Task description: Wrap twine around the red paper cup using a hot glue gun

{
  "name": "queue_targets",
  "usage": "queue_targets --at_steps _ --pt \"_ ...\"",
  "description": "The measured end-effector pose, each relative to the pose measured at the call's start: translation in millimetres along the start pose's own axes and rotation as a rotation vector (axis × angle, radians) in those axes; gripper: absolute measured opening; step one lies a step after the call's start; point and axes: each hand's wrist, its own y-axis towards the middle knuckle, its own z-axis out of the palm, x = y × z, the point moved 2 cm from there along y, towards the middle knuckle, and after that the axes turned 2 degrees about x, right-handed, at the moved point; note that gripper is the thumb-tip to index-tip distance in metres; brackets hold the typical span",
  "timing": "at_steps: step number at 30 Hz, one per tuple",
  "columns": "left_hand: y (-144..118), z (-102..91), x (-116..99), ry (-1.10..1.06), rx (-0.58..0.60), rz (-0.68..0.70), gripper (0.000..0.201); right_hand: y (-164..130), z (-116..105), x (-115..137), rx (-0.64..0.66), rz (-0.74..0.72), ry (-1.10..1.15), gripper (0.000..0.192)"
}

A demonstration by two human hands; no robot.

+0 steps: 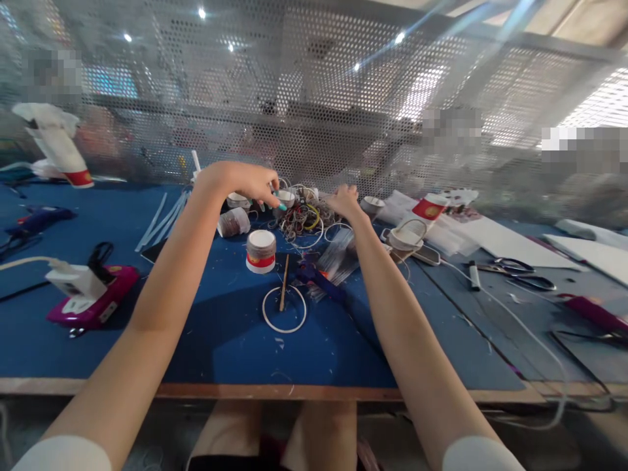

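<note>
My left hand (256, 184) hangs at the back of the table, fingers bent down and apart, over small white cups (284, 198). Nothing shows in its grasp. To the right, my right hand (346, 198) is curled at the edge of a tangle of cords and wires (307, 219); its fingertips are partly hidden, and I cannot make out what they hold. Nearer to me stands a cord-wrapped cup (261, 251) with a red band, upside down. Beside my left wrist another wrapped cup (233, 223) lies tipped. A white ring (265, 322) surrounds the lower end of a thin wooden stick (284, 282).
A blue glue gun (321, 282) lies by clear plastic packets (338, 255). At left are a magenta power strip (110, 299), white strips (159, 226) and another glue gun (39, 219). Scissors (520, 269) and a small woven basket (407, 235) lie right. A perforated metal screen (304, 85) stands behind.
</note>
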Motion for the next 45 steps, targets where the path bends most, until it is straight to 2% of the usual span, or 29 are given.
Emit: queue_targets --at_steps 3,6,10,13,16,21,27,30,33,36,39,42,45 --pt "-2.9 -2.2 -0.2 0.018 0.021 -0.029 0.061 -3.1 -5.5 11.1 -0.066 -0.131 -0.05 0.043" --pt "-2.8 -3.7 2.6 0.054 0.008 -0.05 0.058 -8.6 1.0 17.0 -0.009 -0.25 -0.172 0.04" --pt "1.4 -2.7 6.2 0.082 0.015 -0.073 0.054 -14.0 15.7 13.7 0.108 -0.242 -0.2 0.03" --pt "2.9 -1.0 5.9 0.075 0.037 -0.074 0.053 -17.5 17.9 11.2 0.127 -0.219 -0.224 0.03" --pt "1.8 -0.7 4.2 0.081 0.04 -0.076 0.051 -20.2 7.0 10.9 0.088 -0.202 -0.241 0.032" --pt "1.2 -1.8 2.5 0.094 0.006 -0.071 0.051 -21.6 -26.9 12.0 -0.058 -0.161 -0.236 0.036" --pt "12.5 2.7 4.1 0.082 -0.038 -0.031 0.053 -22.6 -57.6 10.6 -0.322 -0.115 -0.067 0.037" --pt "19.8 6.1 5.0 0.098 -0.069 -0.027 0.051 -19.3 -63.8 5.1 -0.454 -0.073 0.068 0.037" --pt "27.1 9.2 5.7 0.098 -0.173 -0.043 0.055 -15.3 -64.1 1.6 -0.531 -0.074 0.213 0.034" --pt "37.4 13.5 5.7 -0.019 -0.341 -0.008 0.063 -14.9 -61.2 4.1 -0.519 -0.124 0.357 0.024" --pt "52.7 20.0 7.0 -0.255 -0.468 0.016 0.071 -19.0 -57.9 11.9 -0.438 -0.166 0.531 0.015" --pt "68.2 27.2 9.2 -0.473 -0.516 -0.006 0.073 -25.4 -56.1 22.8 -0.369 -0.219 0.665 0.013" --pt "76.7 31.7 8.4 -0.594 -0.546 0.047 0.066 -31.7 -54.9 35.1 -0.317 -0.266 0.738 0.018"
